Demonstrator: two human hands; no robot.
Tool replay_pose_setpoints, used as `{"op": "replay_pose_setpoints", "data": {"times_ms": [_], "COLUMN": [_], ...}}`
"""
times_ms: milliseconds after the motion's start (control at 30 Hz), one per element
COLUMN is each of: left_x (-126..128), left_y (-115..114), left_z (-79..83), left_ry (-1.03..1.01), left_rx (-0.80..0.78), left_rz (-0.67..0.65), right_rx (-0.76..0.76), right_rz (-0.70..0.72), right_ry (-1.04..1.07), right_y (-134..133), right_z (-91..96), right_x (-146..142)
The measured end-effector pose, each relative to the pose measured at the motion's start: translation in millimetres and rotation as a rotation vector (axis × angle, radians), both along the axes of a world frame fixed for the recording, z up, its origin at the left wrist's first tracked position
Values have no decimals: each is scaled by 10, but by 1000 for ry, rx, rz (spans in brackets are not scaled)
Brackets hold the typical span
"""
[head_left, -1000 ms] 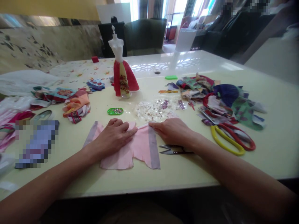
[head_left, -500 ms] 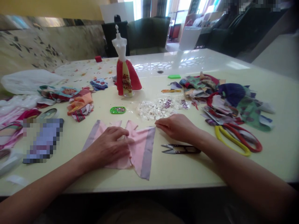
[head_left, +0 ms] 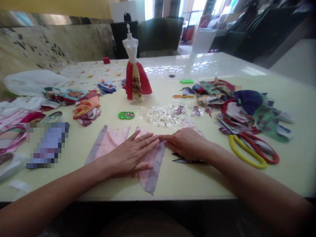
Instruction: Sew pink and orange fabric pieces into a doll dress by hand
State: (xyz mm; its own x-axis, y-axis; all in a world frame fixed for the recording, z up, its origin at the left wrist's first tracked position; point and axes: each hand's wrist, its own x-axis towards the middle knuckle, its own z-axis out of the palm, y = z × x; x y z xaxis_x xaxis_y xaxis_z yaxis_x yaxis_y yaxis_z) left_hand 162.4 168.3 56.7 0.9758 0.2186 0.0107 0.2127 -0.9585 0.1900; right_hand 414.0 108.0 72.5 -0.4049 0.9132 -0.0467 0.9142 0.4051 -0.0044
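Pink cloth [head_left: 112,140] with grey bands at its outer sides lies on the table. My left hand [head_left: 132,151] rests flat across it, fingers spread, and hides its middle. A right-hand panel [head_left: 149,177] shows below my left fingers. At that panel's upper right edge, my right hand [head_left: 189,141] has its index finger stretched out to my left fingertips, the other fingers curled. What its fingers hold, if anything, is hidden. Thread snips [head_left: 181,161] lie partly covered beneath my right hand. Behind the cloth is a green tray [head_left: 126,115] of small beads.
A small dress form [head_left: 132,46] wears a red and cream skirt. Beads are scattered on clear plastic [head_left: 161,115]. Right are fabric scraps [head_left: 247,98] and scissors with yellow and red handles [head_left: 247,151]. Left are more scraps [head_left: 87,105], a blurred-out phone-like object [head_left: 49,144] and tape [head_left: 7,164].
My left hand has shifted right and flattened over the right side of the cloth. My right hand has moved down and left, its index finger stretched out; it now covers part of the snips.
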Motion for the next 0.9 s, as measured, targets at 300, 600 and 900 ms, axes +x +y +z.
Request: {"op": "replay_pose_setpoints", "data": {"times_ms": [300, 600, 900], "left_x": [-36, -26, -38], "left_y": [16, 4, -4], "left_z": [-125, -194, -112], "left_ry": [93, 69, 82], "left_rx": [-56, -70, -203], "left_rz": [22, 42, 46], "right_rx": [100, 64, 184], "right_rz": [-52, 201, 192], "right_ry": [-5, 168, 91], "right_y": [-49, -324, -419], "right_z": [112, -400, -492], "right_x": [-74, -110, 128]}}
